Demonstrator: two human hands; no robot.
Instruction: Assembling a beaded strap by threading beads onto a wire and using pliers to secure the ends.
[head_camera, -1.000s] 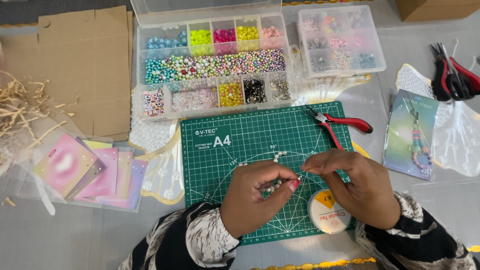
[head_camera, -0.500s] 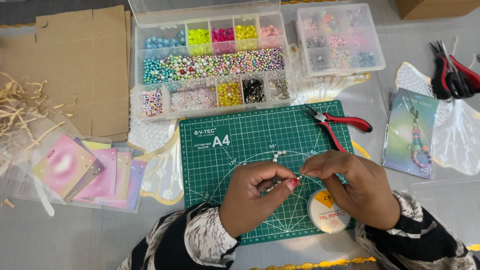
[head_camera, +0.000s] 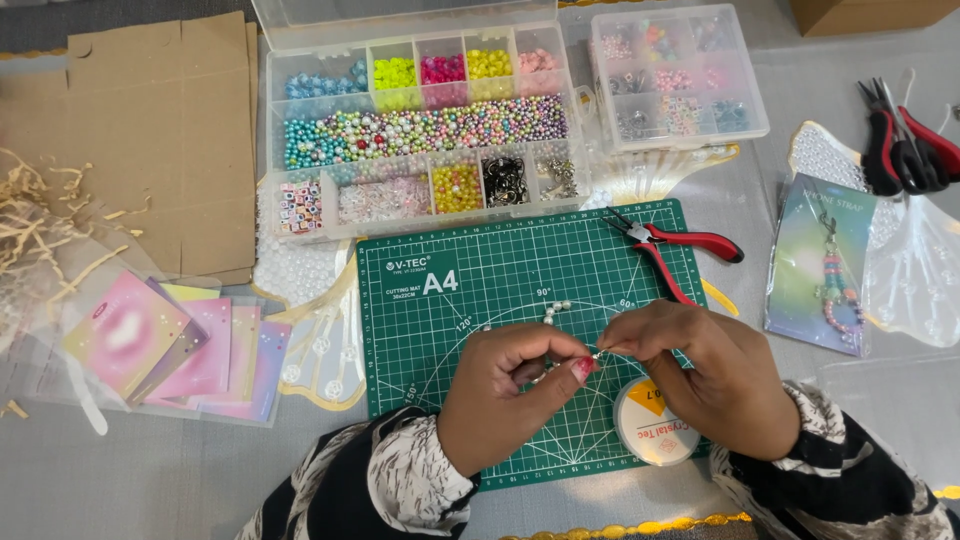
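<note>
My left hand (head_camera: 515, 385) and my right hand (head_camera: 705, 375) meet fingertip to fingertip over a green cutting mat (head_camera: 470, 290). Each hand pinches a small beaded piece on a thin clear cord (head_camera: 597, 352), which is mostly hidden by my fingers. A few white beads (head_camera: 553, 313) lie on the mat just above my hands. A round spool of clear elastic cord (head_camera: 655, 425) lies on the mat under my right wrist. Red-handled pliers (head_camera: 675, 243) rest at the mat's upper right corner.
A large clear bead organiser (head_camera: 420, 130) with coloured beads stands behind the mat, a smaller one (head_camera: 675, 75) to its right. Pink backing cards (head_camera: 165, 350) and cardboard (head_camera: 140, 130) lie left. A carded beaded strap (head_camera: 820, 265) and scissors (head_camera: 905, 150) lie right.
None of the objects have moved. My fingers have shifted only slightly around the beaded piece.
</note>
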